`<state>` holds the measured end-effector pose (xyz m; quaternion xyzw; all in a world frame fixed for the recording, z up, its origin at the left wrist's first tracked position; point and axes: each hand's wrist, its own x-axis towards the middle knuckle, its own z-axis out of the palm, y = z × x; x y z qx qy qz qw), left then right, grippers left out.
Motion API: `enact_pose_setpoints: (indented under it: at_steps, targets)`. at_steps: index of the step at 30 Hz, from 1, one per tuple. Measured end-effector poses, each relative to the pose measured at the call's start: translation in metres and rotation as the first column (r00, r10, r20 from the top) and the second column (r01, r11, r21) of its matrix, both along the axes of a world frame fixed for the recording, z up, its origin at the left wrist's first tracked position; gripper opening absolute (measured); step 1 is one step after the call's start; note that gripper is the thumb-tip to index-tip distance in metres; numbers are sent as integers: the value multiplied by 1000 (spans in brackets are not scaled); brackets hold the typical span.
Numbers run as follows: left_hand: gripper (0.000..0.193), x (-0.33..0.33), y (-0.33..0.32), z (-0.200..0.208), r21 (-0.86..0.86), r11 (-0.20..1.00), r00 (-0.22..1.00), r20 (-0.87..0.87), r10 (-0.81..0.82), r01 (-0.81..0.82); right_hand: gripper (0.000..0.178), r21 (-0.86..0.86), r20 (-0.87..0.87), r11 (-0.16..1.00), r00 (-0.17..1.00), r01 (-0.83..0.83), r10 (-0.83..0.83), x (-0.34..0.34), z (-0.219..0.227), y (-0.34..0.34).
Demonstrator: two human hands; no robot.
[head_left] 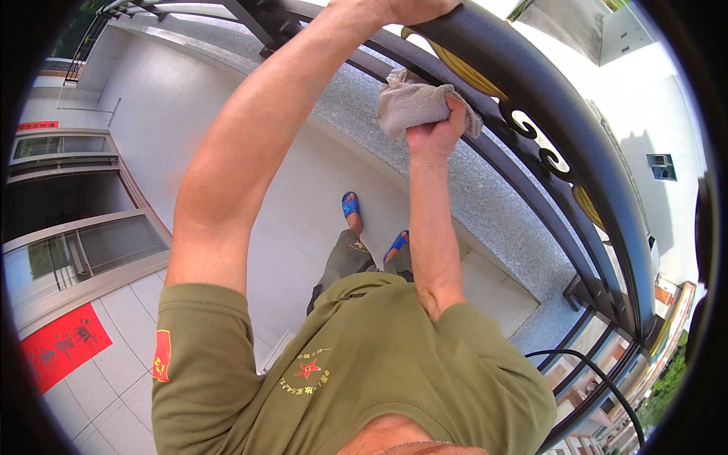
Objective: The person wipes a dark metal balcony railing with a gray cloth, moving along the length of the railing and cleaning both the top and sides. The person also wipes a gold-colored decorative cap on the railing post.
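My right hand is closed on a crumpled grey-white cloth and presses it against the bars of a dark metal balcony railing. My left hand rests on the railing's thick top rail at the upper edge of the view, fingers wrapped over it. The railing has gold-coloured scroll ornaments between its bars. Both my forearms reach upward from my olive green shirt.
A speckled granite ledge runs under the railing. The balcony floor has pale tiles; my feet in blue sandals stand on it. Glass sliding doors with red paper decorations are on the left. Buildings lie beyond the railing.
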<state>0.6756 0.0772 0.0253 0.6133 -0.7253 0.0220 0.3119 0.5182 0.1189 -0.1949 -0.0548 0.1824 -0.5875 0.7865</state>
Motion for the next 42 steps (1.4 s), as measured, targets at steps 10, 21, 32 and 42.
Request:
enact_pose_setpoints:
  at_steps: [10,21,32,42]
  targets:
    - [44,-17,-27,-15,34,992,992,37,-125,124,29,-43,-5,952,953,-302,302,203,23,-30]
    - [42,-3,-24,-16,71,979,981,-8,-193,193,23,-114,-42,889,897,-443,441,362,-16,-61]
    - [47,-11,-25,-12,122,975,983,-23,-185,186,45,-60,-167,945,937,-320,307,147,-3,-29]
    - [40,-18,-27,-20,-63,991,992,-10,-123,122,55,-479,-873,871,-47,-107,-486,-199,-76,-6]
